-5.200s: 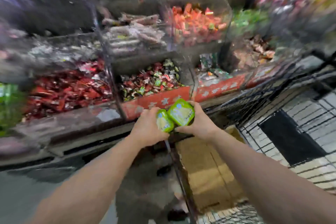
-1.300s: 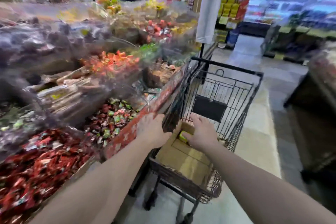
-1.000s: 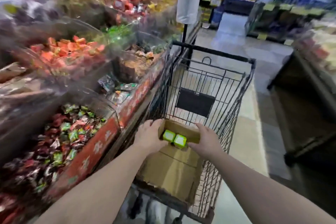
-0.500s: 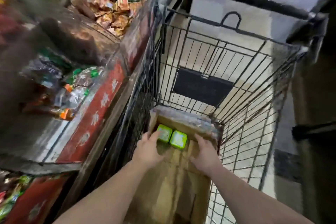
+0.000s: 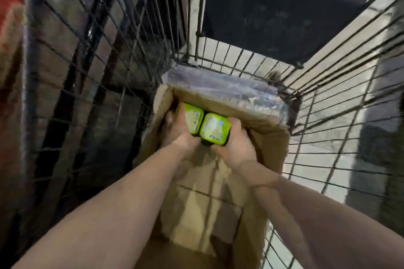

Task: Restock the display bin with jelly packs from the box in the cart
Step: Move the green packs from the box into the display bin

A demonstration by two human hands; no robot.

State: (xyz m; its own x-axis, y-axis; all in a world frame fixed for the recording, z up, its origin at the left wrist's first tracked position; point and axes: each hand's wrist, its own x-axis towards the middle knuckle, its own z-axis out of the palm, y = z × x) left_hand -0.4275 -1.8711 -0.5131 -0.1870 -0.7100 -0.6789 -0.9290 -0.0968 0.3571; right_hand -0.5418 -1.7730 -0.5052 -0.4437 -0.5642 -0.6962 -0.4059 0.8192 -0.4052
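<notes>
Both hands reaching down into cardboard box (image 5: 218,214) inside wire cart (image 5: 251,63). Two green jelly packs (image 5: 215,128) sitting side by side at box's far end, touching. Left hand (image 5: 179,129) curling round left pack, right hand (image 5: 237,142) gripping right pack. Packs lying just beyond palms, lids facing up. Display bin out of view; lift straight up likely clearing box walls.

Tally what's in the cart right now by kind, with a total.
Green jelly packs: 2, the left jelly pack held by the left hand and the right jelly pack held by the right hand
Cardboard box: 1
Total: 3
</notes>
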